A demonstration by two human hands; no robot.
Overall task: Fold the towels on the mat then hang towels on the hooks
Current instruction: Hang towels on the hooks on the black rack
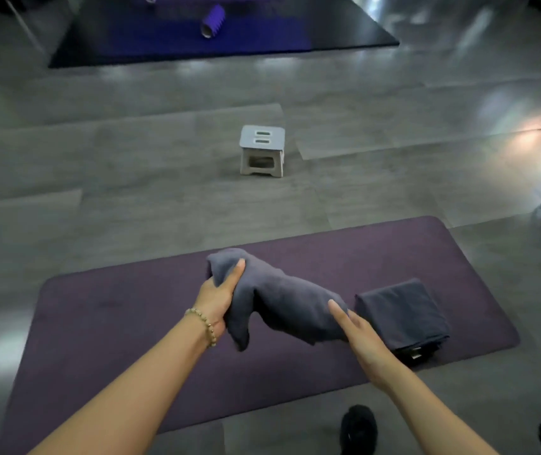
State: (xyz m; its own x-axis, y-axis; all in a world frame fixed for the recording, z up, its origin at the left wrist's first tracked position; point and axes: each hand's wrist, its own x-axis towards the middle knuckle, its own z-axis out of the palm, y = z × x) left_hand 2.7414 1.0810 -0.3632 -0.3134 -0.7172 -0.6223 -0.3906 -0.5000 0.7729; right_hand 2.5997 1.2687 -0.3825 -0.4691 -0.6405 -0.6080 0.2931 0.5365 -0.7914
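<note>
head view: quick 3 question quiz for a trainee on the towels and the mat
1. True or false: the folded towel lies on the bare floor, off the mat.
2. Which hand grips the bunched end of the loose towel?
3. Fill in: beyond the mat stands a small grey ____.
Key: 1 false, it lies on the mat. 2 the left hand. 3 stool.
</note>
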